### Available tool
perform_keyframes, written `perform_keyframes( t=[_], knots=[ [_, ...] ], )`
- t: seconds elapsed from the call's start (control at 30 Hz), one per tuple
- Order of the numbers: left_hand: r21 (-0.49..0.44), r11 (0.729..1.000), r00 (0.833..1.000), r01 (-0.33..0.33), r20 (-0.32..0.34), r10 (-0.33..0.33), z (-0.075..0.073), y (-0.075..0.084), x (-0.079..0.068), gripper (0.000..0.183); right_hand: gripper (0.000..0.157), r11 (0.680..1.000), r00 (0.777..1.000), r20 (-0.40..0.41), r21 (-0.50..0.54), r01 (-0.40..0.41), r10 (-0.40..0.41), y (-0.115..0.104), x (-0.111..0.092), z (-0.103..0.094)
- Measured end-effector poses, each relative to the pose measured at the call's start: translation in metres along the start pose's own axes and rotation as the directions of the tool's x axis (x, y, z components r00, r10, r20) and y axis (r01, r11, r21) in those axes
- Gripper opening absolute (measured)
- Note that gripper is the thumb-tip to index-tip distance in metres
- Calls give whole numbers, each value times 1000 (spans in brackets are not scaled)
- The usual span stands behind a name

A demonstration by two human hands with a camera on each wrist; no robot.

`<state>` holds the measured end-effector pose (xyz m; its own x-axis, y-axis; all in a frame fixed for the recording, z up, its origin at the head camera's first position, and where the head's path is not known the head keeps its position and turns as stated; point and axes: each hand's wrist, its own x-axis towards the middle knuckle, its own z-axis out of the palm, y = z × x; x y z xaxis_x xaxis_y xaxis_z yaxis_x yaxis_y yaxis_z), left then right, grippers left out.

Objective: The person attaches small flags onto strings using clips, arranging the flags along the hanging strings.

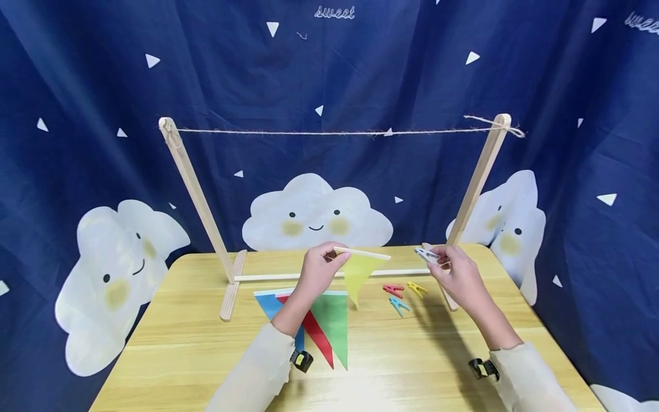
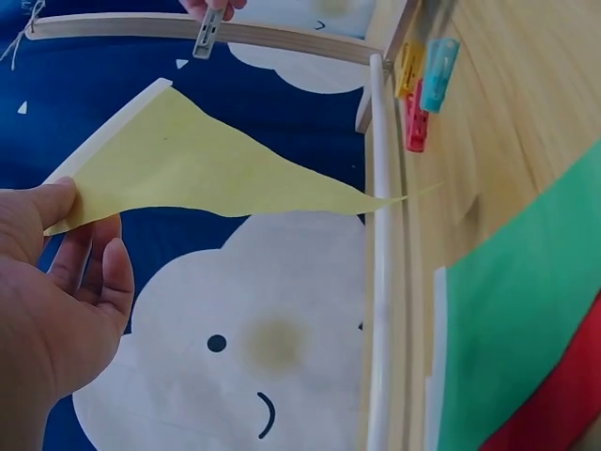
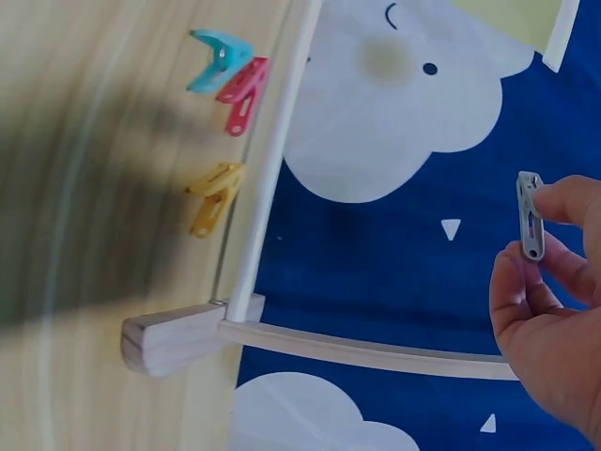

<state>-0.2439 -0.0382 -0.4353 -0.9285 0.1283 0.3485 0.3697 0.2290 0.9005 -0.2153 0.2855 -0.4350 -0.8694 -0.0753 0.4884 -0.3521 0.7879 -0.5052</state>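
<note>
My left hand (image 1: 319, 269) pinches a yellow triangular pennant (image 1: 358, 273) by one end of its white top strip, and the tip hangs down above the table. In the left wrist view the thumb presses on the front of the pennant (image 2: 188, 164). To the right, my right hand (image 1: 459, 276) holds a grey clothespin (image 1: 427, 255) between thumb and fingers, in the air near the right post. The right wrist view shows this clothespin (image 3: 531, 216) upright. Blue (image 1: 275, 303), red (image 1: 318, 335) and green (image 1: 332, 320) pennants lie overlapping on the table, partly behind my left forearm.
A string (image 1: 319, 133) is tied between two wooden posts (image 1: 198, 197) joined by a low white rod (image 1: 268, 277). Red (image 1: 393, 290), yellow (image 1: 417, 289) and light blue (image 1: 399, 306) clothespins lie on the wooden table (image 1: 170, 343). A dark blue curtain (image 1: 319, 68) hangs behind.
</note>
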Motion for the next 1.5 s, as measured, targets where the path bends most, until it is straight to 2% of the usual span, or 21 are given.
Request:
perform_keyframes(
  t=[0.23, 0.5, 0.67, 0.9, 1.13, 1.5],
  knots=[
    [15, 1000, 1000, -11, 19, 10, -1, 7, 5, 9, 20, 1000, 999, -51, 8, 18, -18, -6, 7, -5],
    [74, 994, 997, -81, 26, 79, -5, 20, 15, 8, 22, 999, 991, -130, 33, 29, -25, -9, 12, -11],
    [96, 990, 994, -105, 45, 101, -9, 30, 24, 7, 24, 998, 989, -145, 38, 43, -37, -11, 15, -16],
    [97, 984, 989, -149, 20, 147, -12, 42, 38, 6, 26, 999, 988, -149, 40, 38, -31, -15, 23, -28],
    [107, 982, 988, -154, 44, 150, -13, 53, 46, 7, 27, 997, 982, -181, 40, 60, -52, -19, 32, -37],
    [130, 975, 982, -178, 80, 169, -15, 66, 59, 6, 28, 996, 979, -203, 80, 49, -32, -24, 44, -52]
  ],
)
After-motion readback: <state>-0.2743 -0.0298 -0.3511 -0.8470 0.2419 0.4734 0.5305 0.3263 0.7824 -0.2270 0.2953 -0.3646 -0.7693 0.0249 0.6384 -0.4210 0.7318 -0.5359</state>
